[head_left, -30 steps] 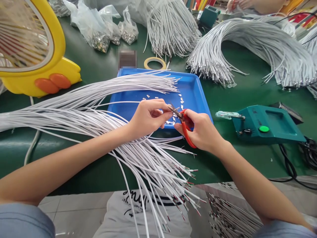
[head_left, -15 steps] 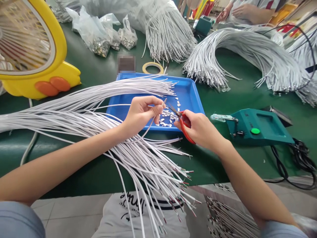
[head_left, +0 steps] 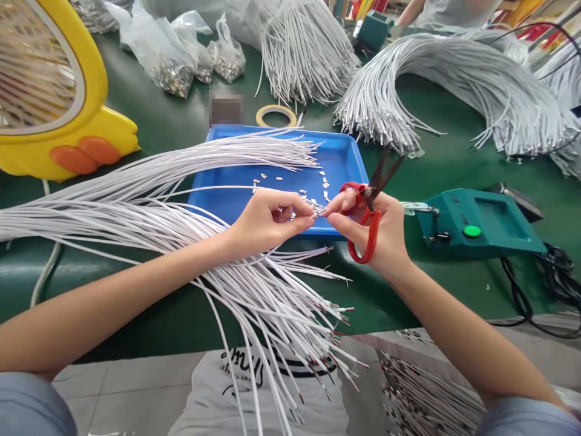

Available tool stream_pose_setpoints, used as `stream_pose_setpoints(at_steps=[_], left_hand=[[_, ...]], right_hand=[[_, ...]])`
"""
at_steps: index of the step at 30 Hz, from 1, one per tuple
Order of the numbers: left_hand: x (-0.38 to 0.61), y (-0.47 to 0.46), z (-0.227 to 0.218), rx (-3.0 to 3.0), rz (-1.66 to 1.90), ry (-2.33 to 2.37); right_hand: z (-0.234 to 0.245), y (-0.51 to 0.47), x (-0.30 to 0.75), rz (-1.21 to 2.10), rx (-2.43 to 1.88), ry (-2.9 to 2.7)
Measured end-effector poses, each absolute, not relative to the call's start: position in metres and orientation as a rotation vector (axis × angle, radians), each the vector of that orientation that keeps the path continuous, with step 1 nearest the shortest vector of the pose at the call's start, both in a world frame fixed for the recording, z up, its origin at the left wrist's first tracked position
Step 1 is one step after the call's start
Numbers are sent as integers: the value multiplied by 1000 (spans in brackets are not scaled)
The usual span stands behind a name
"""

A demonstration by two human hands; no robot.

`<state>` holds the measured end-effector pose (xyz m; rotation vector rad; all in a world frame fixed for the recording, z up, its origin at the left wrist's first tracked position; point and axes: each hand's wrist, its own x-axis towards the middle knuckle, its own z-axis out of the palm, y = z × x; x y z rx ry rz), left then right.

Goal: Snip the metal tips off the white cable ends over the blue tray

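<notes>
My left hand (head_left: 265, 221) pinches a white cable near its tip (head_left: 321, 212), over the front of a blue tray (head_left: 341, 158). My right hand (head_left: 390, 233) holds red-handled scissors (head_left: 373, 235), with the dark blades pointing up and away from the cable. Its thumb and forefinger reach the cable tip; whether they grip it I cannot tell. Small white and silvery scraps (head_left: 325, 183) lie in the tray. One bundle of white cables (head_left: 254, 154) rests across the tray's back left. Another bundle (head_left: 272, 297) spreads below my left forearm, its ends hanging over the table edge.
A yellow fan (head_left: 97, 79) stands at the left. Behind the tray are a tape roll (head_left: 276, 108), bags of small metal parts (head_left: 228, 63) and grey cable bundles (head_left: 426, 60). A green device (head_left: 481, 224) with a black cord sits at right. Another person (head_left: 454, 12) is at the back.
The scissors have swung from pointing at the cable to pointing upward in my right hand. Both hands have shifted, bringing the right fingertips to the cable tip. The view has moved slightly.
</notes>
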<state>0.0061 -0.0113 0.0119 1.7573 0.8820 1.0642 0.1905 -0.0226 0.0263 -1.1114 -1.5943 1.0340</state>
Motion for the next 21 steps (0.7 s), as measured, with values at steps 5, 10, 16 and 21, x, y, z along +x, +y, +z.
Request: stream_pose_setpoints(at_steps=[5,10,16,21], left_hand=[[11,-19,8,1654,1071,900],[15,-26,3,1541,1077,943],[15,-24,3,1538,1095,965],[16,-25,4,1577,1134,986]], right_hand=[[20,-24,191,953,-1093,-1674],[19,-26,190,921,-1051,-1705],[17,-26,188,906,-1093,-1678],[14,-26,188,864,-1061,-1694]])
